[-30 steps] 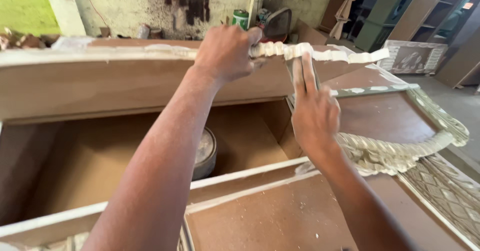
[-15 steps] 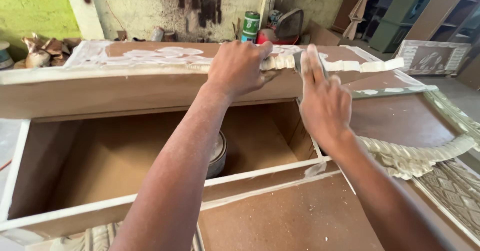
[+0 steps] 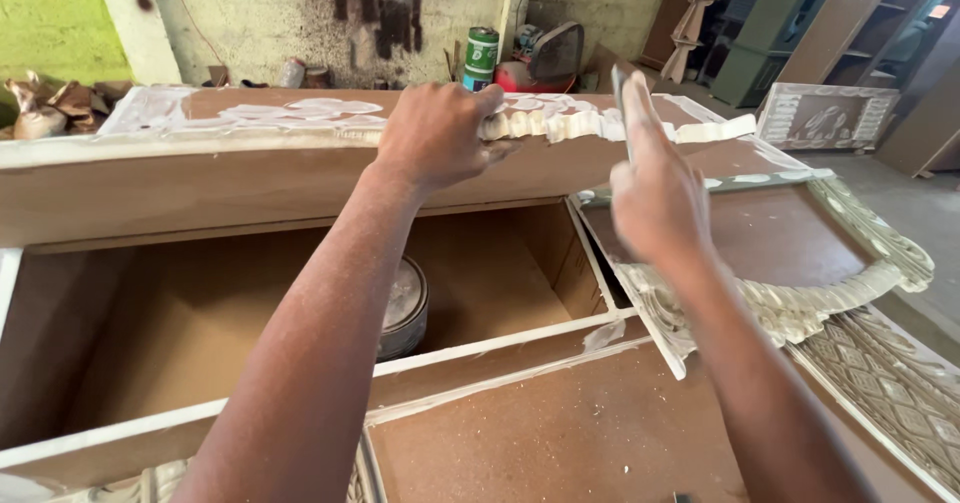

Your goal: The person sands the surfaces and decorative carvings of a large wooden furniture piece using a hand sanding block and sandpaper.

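light: even daylight, bright | shadows: soft, deepest inside box | blur: slight on hands | edges: wide-angle stretch

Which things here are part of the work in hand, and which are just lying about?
In use: left hand on the carved white trim; right hand holding a thin flat blade; wooden cabinet.

Lying about: tin inside the cabinet; green can; carved panel behind.

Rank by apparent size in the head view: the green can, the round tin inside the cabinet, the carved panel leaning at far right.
1. Carved panel
2. Round tin, partly hidden by the arm
3. Green can

The tin is nearer the camera, so true sizes are unsure.
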